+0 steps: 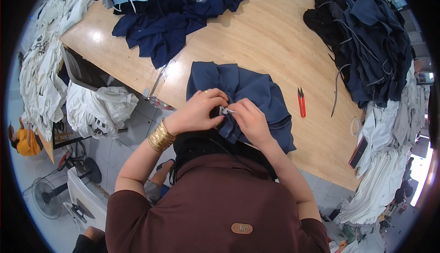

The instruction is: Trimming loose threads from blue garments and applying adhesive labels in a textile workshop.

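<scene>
We have, on the table [256,38], a garment [259,86] before us, scissors [302,105] to its right, a clothes heap [167,26] beyond it to the left, a clothing pile [373,44] farther right and, off the table to our left, a fan [46,199].

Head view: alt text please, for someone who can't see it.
A person's left hand and right hand meet at a small pale piece on a bunched navy garment at a wooden table. Red-handled snips lie to the right; heaps of dark clothes sit farther back.
</scene>
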`<state>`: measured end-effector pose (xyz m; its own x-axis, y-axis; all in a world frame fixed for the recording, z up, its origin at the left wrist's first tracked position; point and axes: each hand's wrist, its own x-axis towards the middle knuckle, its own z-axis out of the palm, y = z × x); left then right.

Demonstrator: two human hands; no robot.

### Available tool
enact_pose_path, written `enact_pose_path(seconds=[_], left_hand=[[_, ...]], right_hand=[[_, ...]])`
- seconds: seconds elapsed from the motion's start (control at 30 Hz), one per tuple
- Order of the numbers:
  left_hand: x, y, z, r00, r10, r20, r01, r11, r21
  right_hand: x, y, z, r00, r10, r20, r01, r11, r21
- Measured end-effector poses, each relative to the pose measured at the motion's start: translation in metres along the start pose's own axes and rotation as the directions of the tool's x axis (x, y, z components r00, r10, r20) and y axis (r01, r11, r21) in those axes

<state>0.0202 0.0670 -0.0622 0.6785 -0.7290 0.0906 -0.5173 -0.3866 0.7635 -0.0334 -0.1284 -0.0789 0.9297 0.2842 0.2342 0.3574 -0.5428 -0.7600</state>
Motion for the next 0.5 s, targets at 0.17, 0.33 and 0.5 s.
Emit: enact_pose_path(seconds=[0.17, 0.33, 0.5], left_hand=[[0.01, -0.008, 0.001, 0.995, -0.071, 0.067, 0.078, 0.992, -0.099], [0.006, -0.012, 0.011, 0.991, -0.092, -0.094, 0.061, 0.954, -0.293], [0.002, -0.007, 0.005, 0.946, -0.267, -0.183, 0.16, 0.877, -0.453]], right_hand=[[-0.001, 0.001, 0.009, 0.986, 0.136, -0.102, -0.129, 0.989, 0.073], [0.009, -0.002, 0.005, 0.934, 0.264, -0.24, -0.229, 0.96, 0.161], [0.022, -0.012, -0.031, 0.992, 0.079, -0.102, -0.077, 0.997, 0.027]])
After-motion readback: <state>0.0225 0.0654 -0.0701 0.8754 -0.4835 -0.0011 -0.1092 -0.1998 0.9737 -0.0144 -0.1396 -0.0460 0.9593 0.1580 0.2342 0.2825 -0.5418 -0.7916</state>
